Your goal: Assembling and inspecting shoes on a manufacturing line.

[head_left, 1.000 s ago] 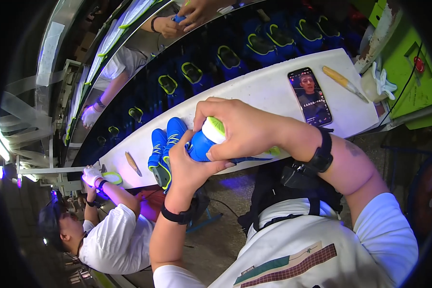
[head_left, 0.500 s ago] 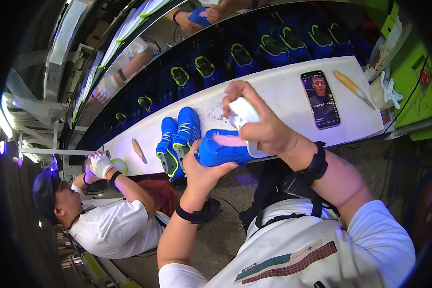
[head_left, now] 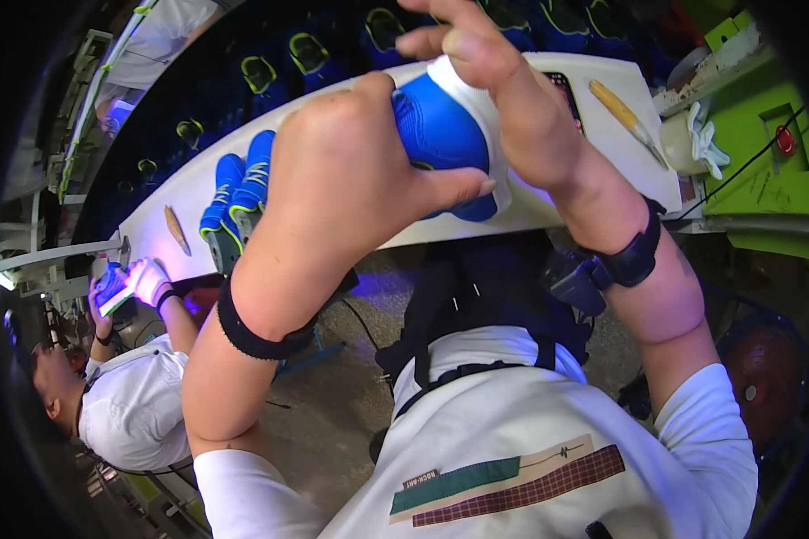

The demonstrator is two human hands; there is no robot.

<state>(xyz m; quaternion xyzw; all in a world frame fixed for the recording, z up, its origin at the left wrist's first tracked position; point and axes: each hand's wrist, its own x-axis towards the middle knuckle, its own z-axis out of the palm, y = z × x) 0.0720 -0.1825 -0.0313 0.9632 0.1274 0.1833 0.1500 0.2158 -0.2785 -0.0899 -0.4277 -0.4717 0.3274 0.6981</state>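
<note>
Raised close in front of me is a blue shoe upper. My left hand is closed around it, thumb stretched across its near end. A white piece, seemingly a shoe sole, lies along the upper's right side. Against this white piece rests the palm side of my right hand. Its fingers are spread and partly smeared, reaching past the far end. How far the white piece sits on the upper is hidden by my hands. On the bench to the left stands a pair of blue shoes with lime edging.
The white bench holds a wooden-handled tool, a partly hidden phone and another wooden-handled tool. Beyond runs a dark row of blue shoes. White gloves lie beside green machinery. A co-worker works at left.
Both hands have lifted the upper toward me and turned it. The white piece has moved onto its side, and my right fingers have spread from their grip. The view has shifted.
</note>
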